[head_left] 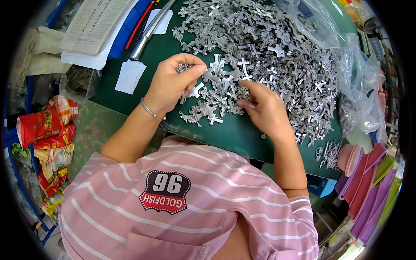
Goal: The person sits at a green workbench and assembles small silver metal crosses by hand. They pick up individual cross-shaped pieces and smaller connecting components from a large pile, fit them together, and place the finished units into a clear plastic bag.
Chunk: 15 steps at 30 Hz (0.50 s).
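Note:
My left hand (pixel 175 82) is curled above the table's near part, with a cluster of small silver-grey metal pieces (pixel 183 67) inside its bent fingers. Its thumb and index finger come together at the tip. Beneath and beside it lies a smaller spread of flat metal charms (pixel 223 84), some shaped like crosses, some like fish bones. My right hand (pixel 266 108) reaches into the right side of this spread, fingers bent around the charms there. What sits between its thumb and index finger is too small to make out. A big heap of similar charms (pixel 277 47) rises behind both hands.
White paper slips (pixel 130 77), a metal rod (pixel 149 32) and a printed sheet (pixel 93 26) are at the left. Clear plastic bags (pixel 357 82) border the heap's right. A small charm group (pixel 331 154) lies near the right corner. Red snack packets (pixel 41 125) hang at far left.

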Each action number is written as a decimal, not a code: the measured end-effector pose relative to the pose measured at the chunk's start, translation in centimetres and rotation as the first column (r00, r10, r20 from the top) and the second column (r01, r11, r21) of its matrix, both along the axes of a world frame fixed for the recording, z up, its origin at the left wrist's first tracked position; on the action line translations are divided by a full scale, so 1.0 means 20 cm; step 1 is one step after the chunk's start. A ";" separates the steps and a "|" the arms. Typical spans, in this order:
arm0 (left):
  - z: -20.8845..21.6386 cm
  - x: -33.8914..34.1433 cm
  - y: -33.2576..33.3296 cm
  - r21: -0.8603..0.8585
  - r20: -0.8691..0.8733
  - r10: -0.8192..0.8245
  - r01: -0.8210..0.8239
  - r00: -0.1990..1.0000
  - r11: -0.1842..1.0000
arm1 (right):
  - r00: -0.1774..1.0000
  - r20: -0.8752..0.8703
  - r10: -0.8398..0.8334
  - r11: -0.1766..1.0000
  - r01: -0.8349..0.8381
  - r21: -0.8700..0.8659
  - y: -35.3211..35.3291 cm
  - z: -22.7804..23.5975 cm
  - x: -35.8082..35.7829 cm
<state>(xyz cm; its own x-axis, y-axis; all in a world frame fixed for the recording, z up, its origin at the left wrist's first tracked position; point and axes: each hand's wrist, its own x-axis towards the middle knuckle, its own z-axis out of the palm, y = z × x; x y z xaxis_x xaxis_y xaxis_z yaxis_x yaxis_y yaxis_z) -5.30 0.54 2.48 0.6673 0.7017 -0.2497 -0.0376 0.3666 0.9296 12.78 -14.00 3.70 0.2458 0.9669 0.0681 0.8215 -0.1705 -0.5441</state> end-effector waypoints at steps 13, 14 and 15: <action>0.07 -0.19 0.04 0.484 -0.357 -0.314 0.462 0.880 0.743 | -0.281 -0.897 0.343 0.939 0.109 0.325 -0.12 -0.11 0.16; 0.08 -0.21 0.04 0.508 -0.407 -0.322 0.505 0.855 0.697 | -0.351 -0.837 0.420 0.907 0.128 0.402 -0.12 -0.10 0.15; 0.08 -0.22 0.03 0.528 -0.456 -0.327 0.548 0.828 0.649 | -0.460 -0.753 0.472 0.881 0.220 0.418 -0.12 -0.09 0.13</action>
